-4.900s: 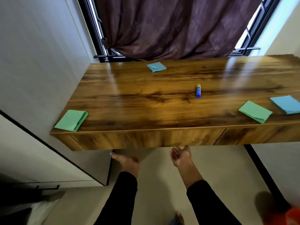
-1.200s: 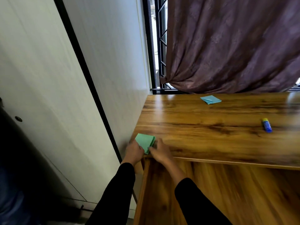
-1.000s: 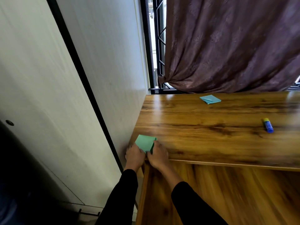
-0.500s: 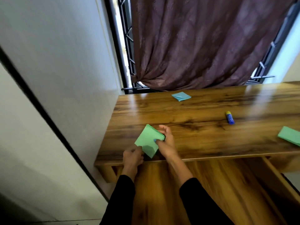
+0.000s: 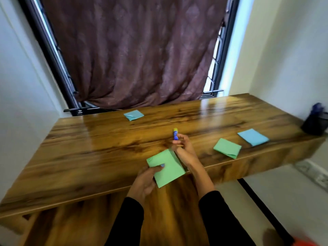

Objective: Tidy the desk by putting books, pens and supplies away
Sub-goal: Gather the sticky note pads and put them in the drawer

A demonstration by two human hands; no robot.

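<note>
The left hand now pinches the green pad lifted off the tabletop's front edge. The right hand, previously on the pad, curls beside the glue stick; open wood lies left.

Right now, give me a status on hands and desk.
Left hand holds green pad. Right hand at glue stick, grip unclear. Three pads left on desk. Nothing in the way.

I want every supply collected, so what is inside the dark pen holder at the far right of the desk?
The pen holder is blurred at the frame's edge. Something dark blue pokes out of its top, probably pens, though I cannot count them. Its opaque wall covers anything lower down.
</note>
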